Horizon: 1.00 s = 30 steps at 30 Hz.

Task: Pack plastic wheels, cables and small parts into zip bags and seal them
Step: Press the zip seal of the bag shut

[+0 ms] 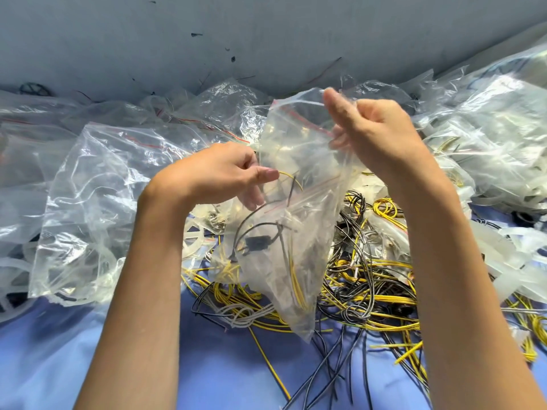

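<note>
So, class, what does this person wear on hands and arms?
Nothing visible: the left hand and right hand are gloveless, with no rings, watch or bracelet, and no sleeve shows on either arm.

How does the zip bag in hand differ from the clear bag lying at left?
The held bag hangs in the air, gripped by the left hand and right hand; the left bag lies crumpled on the table. The held bag shows black and yellow cables plus a small black part; the left bag's contents are unclear. The left bag looks larger. Both are clear plastic with a red zip line.
</note>
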Motion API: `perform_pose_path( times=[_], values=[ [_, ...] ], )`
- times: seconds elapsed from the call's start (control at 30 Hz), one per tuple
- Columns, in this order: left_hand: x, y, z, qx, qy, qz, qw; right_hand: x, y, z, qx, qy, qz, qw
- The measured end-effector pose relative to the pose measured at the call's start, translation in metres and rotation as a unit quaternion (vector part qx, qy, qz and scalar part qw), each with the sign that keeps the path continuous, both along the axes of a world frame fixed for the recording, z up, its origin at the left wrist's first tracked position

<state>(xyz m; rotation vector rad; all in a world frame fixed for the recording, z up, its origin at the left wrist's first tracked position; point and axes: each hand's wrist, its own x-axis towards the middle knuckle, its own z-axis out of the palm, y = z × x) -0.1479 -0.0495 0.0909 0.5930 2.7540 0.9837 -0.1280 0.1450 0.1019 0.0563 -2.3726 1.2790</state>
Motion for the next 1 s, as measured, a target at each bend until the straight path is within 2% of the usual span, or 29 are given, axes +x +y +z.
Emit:
perform_pose_path(
  times=[0.17, 0.33, 0.4, 0.43, 0.5, 0.57, 0.63, 0.77, 0.87, 1.0],
  values=[
    [0.006, -0.003, 0.009, 0.023, 0.026, 0.012, 0.999, -0.001, 0.005, 0.000, 0.006, 0.007, -0.001, 1.000],
    [0.025, -0.006, 0.035, 0.066, 0.171, 0.033, 0.982, 0.001, 0.001, 0.003, 0.030, 0.014, 0.037, 0.999],
    [0.035, -0.005, 0.045, 0.084, 0.217, 0.007, 0.973, 0.001, -0.003, 0.004, 0.036, 0.029, 0.053, 0.998],
    [0.041, -0.005, 0.049, 0.095, 0.201, -0.037, 0.974, 0.000, -0.003, 0.004, 0.035, 0.031, 0.059, 0.997],
    [0.053, -0.002, 0.053, 0.106, 0.090, -0.165, 0.976, -0.002, -0.001, 0.002, 0.034, 0.024, 0.066, 0.997],
    [0.056, 0.001, 0.050, 0.127, -0.020, -0.232, 0.964, -0.004, 0.005, 0.000, 0.048, 0.000, 0.076, 0.996],
    [0.047, 0.003, 0.043, 0.117, -0.024, -0.198, 0.973, -0.005, 0.012, -0.002, 0.068, -0.035, 0.081, 0.994],
    [0.022, -0.003, 0.028, -0.018, 0.084, -0.054, 0.995, -0.003, 0.018, -0.003, 0.036, -0.055, 0.038, 0.997],
    [0.011, -0.011, 0.019, -0.119, 0.022, -0.028, 0.992, 0.000, 0.016, -0.002, 0.031, -0.063, 0.033, 0.997],
    [0.004, -0.007, 0.008, -0.170, -0.041, -0.039, 0.984, 0.005, 0.012, 0.000, 0.094, -0.102, 0.072, 0.988]
  ],
)
